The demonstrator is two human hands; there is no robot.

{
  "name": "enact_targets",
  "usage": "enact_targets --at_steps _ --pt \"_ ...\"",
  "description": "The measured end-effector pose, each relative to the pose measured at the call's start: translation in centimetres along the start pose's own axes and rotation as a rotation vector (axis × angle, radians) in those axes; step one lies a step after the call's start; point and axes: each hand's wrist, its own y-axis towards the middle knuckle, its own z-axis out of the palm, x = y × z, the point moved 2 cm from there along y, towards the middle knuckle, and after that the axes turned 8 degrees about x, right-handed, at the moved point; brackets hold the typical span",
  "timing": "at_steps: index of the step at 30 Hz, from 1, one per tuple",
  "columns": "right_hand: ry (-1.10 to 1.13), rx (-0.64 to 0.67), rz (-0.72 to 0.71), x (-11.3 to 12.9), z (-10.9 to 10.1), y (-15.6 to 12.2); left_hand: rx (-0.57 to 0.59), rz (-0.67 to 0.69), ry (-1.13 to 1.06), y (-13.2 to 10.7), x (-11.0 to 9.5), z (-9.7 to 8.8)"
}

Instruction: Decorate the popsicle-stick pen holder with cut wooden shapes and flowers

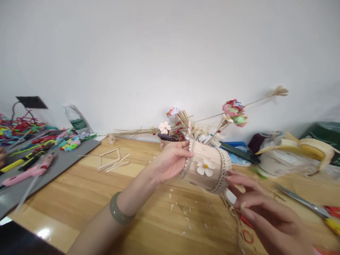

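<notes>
My left hand (pixel 172 159) is closed on a tilted craft-stick pot (pixel 195 171), its fingers over the lace-trimmed rim at the left end. Pale wooden slats form the pot's side, with lace (pixel 224 166) around both ends and a white flower (pixel 205 167) with a yellow centre on it. At the pot's right end, my right hand (pixel 260 205) has its fingers bent and somewhat apart, the fingertips at or touching the lace edge. The inside of the pot faces away and is hidden.
Dried stems and paper flowers (pixel 235 109) lie by the wall. Scissors (pixel 305 202) and a banana peel (pixel 316 148) are at right. Craft sticks (pixel 114 163), a water bottle (pixel 75 118) and a pink glue gun (pixel 34 171) on a grey board (pixel 69 161) are at left.
</notes>
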Motion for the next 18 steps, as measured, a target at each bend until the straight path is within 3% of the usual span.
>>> enact_targets --at_steps 3,7,8,11,13,16,18 --pt "-0.074 0.037 -0.019 0.3 0.7 0.1 -0.077 -0.008 0.079 -0.1 0.8 0.1" --pt "0.021 -0.018 0.031 0.0 0.9 0.2 -0.16 0.037 0.35 -0.4 1.0 -0.1" --pt "0.058 -0.053 0.065 -0.3 0.8 0.2 -0.103 0.04 0.424 -0.5 1.0 0.0" --pt "0.192 -0.208 0.18 -1.2 0.3 0.2 0.237 -0.015 0.571 -0.7 0.8 0.4" --pt "0.339 -0.311 0.258 -1.8 0.0 0.1 0.401 -0.047 0.634 -0.7 0.7 0.3" --pt "0.478 -0.353 0.364 -2.0 -0.2 0.2 0.422 -0.09 0.654 -0.4 0.7 -0.5" --pt "0.327 -0.325 0.351 -1.5 -0.4 0.3 0.355 -0.134 0.623 -0.1 0.8 -1.0"
